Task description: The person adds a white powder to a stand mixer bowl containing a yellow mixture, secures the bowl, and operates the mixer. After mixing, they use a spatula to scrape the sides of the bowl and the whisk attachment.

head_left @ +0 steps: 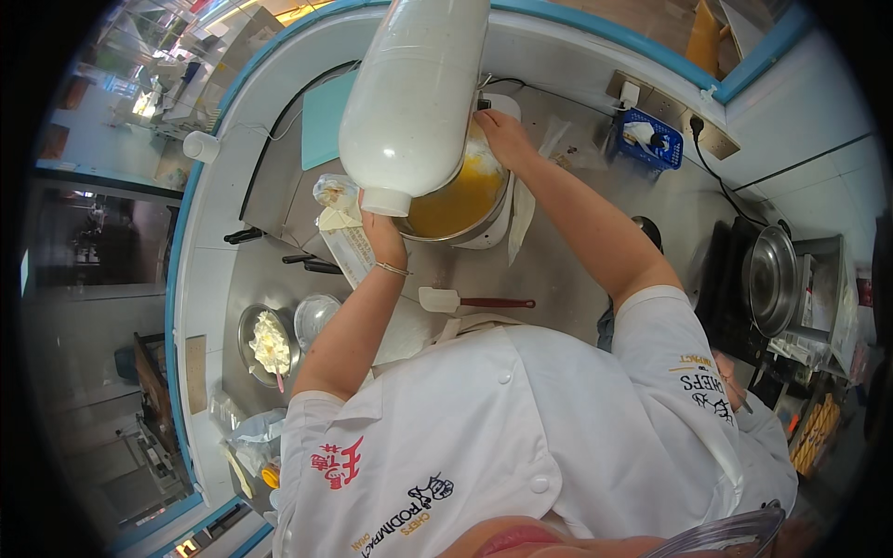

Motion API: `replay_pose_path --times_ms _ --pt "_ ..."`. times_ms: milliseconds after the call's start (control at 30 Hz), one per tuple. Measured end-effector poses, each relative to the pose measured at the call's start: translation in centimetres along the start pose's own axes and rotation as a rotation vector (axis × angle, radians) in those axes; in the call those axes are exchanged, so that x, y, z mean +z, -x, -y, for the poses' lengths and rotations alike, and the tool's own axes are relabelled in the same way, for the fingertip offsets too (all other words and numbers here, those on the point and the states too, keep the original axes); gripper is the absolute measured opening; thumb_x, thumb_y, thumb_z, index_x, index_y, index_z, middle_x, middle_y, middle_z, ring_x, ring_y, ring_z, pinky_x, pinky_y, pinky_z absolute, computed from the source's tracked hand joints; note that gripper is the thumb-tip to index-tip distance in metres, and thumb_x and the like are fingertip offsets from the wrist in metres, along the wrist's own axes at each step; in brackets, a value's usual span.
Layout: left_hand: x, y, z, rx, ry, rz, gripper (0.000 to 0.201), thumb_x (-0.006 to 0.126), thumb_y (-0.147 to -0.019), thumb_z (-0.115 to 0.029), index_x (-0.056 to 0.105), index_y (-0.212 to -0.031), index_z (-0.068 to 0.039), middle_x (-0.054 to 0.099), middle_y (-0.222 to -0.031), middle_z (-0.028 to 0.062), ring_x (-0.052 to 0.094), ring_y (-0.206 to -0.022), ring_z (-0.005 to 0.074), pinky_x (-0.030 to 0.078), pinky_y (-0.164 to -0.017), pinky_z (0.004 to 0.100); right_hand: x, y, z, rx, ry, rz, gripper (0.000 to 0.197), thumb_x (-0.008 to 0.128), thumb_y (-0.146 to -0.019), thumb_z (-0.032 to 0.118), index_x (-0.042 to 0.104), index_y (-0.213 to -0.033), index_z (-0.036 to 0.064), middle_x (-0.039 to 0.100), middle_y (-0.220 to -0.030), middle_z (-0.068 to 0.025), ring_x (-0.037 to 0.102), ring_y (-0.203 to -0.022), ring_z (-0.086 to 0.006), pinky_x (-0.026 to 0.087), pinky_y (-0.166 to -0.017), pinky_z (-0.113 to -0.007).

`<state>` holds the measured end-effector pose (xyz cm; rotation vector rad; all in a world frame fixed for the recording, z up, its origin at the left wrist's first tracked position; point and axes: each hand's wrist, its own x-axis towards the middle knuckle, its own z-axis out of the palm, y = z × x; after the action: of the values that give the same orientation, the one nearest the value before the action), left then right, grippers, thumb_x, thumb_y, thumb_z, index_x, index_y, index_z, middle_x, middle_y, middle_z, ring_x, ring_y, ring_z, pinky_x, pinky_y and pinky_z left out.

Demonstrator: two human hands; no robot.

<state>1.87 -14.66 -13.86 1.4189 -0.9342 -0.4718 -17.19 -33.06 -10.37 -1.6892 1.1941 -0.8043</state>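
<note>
A steel mixing bowl (465, 234) stands under the white head of a stand mixer (409, 112). It holds a yellow mixture (456, 205) with white powder on its far right part. My right hand (505, 139) is closed at the bowl's far right rim. My left hand (381, 238) is against the bowl's left side; the mixer head and bowl hide its fingers. Below the bowl lies a spatula (474, 300) with a white blade and a reddish-brown handle. Beside my left hand are a long pale box (349, 253) and a crumpled clear wrapper (335, 191).
At the left, a metal bowl (249, 337) holds white cream, with a clear plastic bowl (316, 319) beside it. Black-handled tools (316, 265) lie nearby. A blue basket (648, 139) sits at the back right, under wall sockets. Another person's hand (730, 379) shows near steel pans (774, 279).
</note>
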Motion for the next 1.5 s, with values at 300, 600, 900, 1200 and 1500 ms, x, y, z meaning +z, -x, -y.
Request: replay_pose_path --times_ms 300,600,900,1200,1500 --pt "-0.1 0.1 -0.8 -0.084 -0.016 0.019 0.05 0.045 -0.094 -0.02 0.037 -0.138 0.001 0.049 -0.129 0.0099 0.047 -0.116 0.0178 0.038 -0.097 0.0295 -0.1 0.1 0.0 -0.026 -0.016 0.003 0.042 0.043 -0.094 0.036 0.061 -0.114 0.0032 0.063 -0.107 -0.0208 0.057 -0.102 -0.0372 0.043 -0.088 -0.041" --pt "0.2 -0.2 -0.5 -0.12 0.077 -0.023 0.049 0.044 -0.094 -0.02 0.037 -0.138 0.002 0.049 -0.129 0.0101 0.047 -0.116 0.0178 0.039 -0.096 0.0291 -0.1 0.0 0.0 0.003 -0.008 -0.005 0.041 0.047 -0.094 0.035 0.062 -0.115 0.0024 0.064 -0.111 -0.0191 0.059 -0.104 -0.0337 0.043 -0.089 -0.037" --pt "0.6 -0.5 -1.3 -0.162 0.158 -0.041 0.049 0.045 -0.093 -0.019 0.039 -0.137 0.001 0.049 -0.129 0.0094 0.047 -0.115 0.0176 0.038 -0.097 0.0292 0.0 0.1 0.2 0.021 -0.028 -0.009 0.041 0.047 -0.095 0.034 0.062 -0.115 0.0023 0.064 -0.11 -0.0185 0.059 -0.103 -0.0324 0.043 -0.089 -0.036" --pt "-0.1 -0.2 -0.8 -0.142 0.022 -0.037 0.05 0.045 -0.094 -0.018 0.036 -0.139 0.002 0.047 -0.133 0.0105 0.046 -0.119 0.0183 0.036 -0.1 0.0296 0.2 -0.2 -0.2 0.008 -0.042 0.002 0.041 0.048 -0.095 0.034 0.062 -0.115 0.0012 0.065 -0.11 -0.0179 0.06 -0.102 -0.0299 0.043 -0.088 -0.035" --pt "0.0 -0.5 1.4 -0.178 0.187 -0.071 0.051 0.043 -0.096 -0.019 0.034 -0.141 0.002 0.045 -0.135 0.0111 0.044 -0.122 0.0195 0.035 -0.102 0.0304 0.2 0.0 0.0 0.008 -0.045 -0.004 0.042 0.043 -0.094 0.035 0.061 -0.114 0.0027 0.063 -0.108 -0.0204 0.057 -0.102 -0.0373 0.043 -0.088 -0.04"
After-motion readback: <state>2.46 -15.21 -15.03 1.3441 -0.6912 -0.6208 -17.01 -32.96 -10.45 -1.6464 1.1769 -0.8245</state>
